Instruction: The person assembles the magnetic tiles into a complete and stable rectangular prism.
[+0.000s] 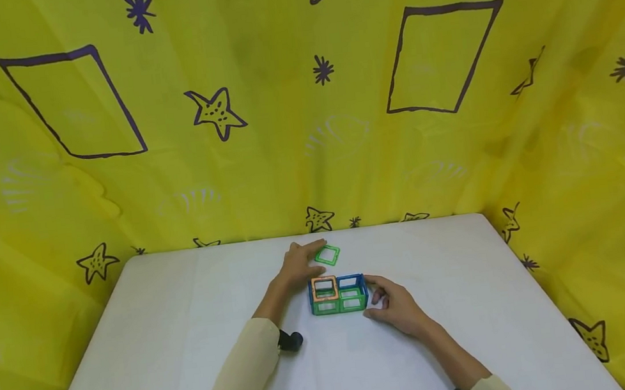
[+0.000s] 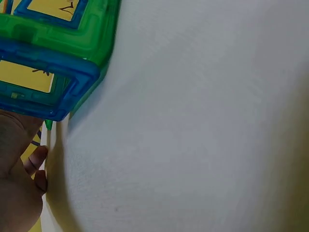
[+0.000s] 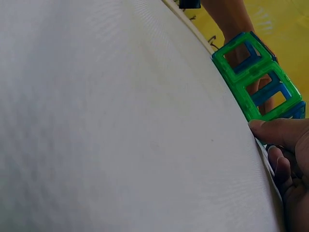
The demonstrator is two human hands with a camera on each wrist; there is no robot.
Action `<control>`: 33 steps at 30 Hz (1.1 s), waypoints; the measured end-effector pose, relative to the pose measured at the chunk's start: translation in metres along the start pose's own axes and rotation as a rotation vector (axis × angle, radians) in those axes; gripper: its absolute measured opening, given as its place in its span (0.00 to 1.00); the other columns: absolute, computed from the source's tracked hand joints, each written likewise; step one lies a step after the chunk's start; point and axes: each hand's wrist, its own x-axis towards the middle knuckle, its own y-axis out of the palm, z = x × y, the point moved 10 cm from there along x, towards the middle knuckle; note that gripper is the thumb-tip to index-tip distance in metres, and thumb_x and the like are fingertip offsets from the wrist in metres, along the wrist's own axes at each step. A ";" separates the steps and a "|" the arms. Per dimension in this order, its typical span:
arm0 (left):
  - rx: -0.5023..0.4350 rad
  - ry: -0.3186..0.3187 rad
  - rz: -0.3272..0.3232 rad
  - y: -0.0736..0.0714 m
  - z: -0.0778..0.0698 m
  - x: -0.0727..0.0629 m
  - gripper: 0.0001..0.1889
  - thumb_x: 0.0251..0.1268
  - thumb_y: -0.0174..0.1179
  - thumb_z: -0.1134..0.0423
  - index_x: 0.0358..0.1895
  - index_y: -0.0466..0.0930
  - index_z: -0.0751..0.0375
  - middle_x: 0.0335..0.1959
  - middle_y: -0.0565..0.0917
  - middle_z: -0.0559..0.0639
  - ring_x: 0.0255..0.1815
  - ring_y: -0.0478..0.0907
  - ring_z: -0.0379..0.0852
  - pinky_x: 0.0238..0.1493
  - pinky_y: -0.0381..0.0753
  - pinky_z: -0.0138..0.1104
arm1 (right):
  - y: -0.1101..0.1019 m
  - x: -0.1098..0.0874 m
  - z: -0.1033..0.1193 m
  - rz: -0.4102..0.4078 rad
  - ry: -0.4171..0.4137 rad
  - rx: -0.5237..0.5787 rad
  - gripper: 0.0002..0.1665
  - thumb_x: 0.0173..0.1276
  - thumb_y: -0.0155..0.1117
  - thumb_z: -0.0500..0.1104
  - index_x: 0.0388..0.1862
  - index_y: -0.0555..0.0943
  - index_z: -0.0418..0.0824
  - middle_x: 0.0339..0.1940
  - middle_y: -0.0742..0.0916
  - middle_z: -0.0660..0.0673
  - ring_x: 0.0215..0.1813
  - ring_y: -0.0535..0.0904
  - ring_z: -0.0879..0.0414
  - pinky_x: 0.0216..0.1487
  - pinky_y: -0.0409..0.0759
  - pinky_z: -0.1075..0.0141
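Observation:
A small box of see-through magnetic tiles point(image 1: 327, 306) stands on the white table, green squares along its front and blue ones at the ends and back. An orange square tile point(image 1: 324, 278) covers its top left half; the top right half is uncovered. My right hand point(image 1: 397, 304) holds the box's right end between thumb and forefinger, the thumb at the green front corner point(image 3: 252, 116). Behind the box, my left hand point(image 1: 297, 266) spreads thumb and forefinger beside a loose green square tile point(image 1: 320, 260). In the left wrist view, the box hides part of the left hand point(image 2: 17, 169).
The white table point(image 1: 191, 350) extends to both sides and in front of the box. Behind its far edge hangs a yellow curtain point(image 1: 275, 173) printed with stars, which also closes in the left and right sides.

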 end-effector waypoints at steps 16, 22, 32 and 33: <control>-0.002 0.019 0.003 -0.010 0.000 -0.005 0.30 0.60 0.77 0.64 0.67 0.82 0.64 0.62 0.76 0.63 0.62 0.71 0.59 0.66 0.71 0.49 | 0.001 0.000 0.001 0.008 -0.004 0.011 0.44 0.59 0.82 0.35 0.75 0.74 0.35 0.38 0.81 0.49 0.33 0.73 0.56 0.36 0.74 0.67; -0.051 0.051 -0.029 -0.020 -0.004 -0.011 0.29 0.62 0.77 0.66 0.67 0.82 0.64 0.61 0.78 0.62 0.61 0.73 0.59 0.65 0.74 0.50 | 0.002 0.001 0.001 0.012 0.001 0.008 0.44 0.60 0.81 0.36 0.75 0.73 0.36 0.38 0.81 0.48 0.34 0.73 0.55 0.36 0.74 0.67; -0.285 0.086 -0.049 -0.036 -0.030 -0.032 0.27 0.60 0.77 0.64 0.65 0.85 0.56 0.63 0.80 0.56 0.62 0.75 0.58 0.61 0.77 0.53 | 0.001 0.000 0.000 0.011 0.015 0.005 0.44 0.60 0.81 0.35 0.75 0.74 0.36 0.38 0.81 0.48 0.34 0.73 0.54 0.36 0.73 0.66; -0.298 0.101 -0.037 -0.035 -0.034 -0.033 0.27 0.60 0.77 0.63 0.65 0.85 0.56 0.63 0.80 0.55 0.63 0.75 0.58 0.61 0.77 0.53 | 0.001 0.001 0.000 0.009 0.018 0.006 0.44 0.60 0.81 0.35 0.75 0.73 0.37 0.38 0.81 0.48 0.34 0.73 0.54 0.36 0.73 0.66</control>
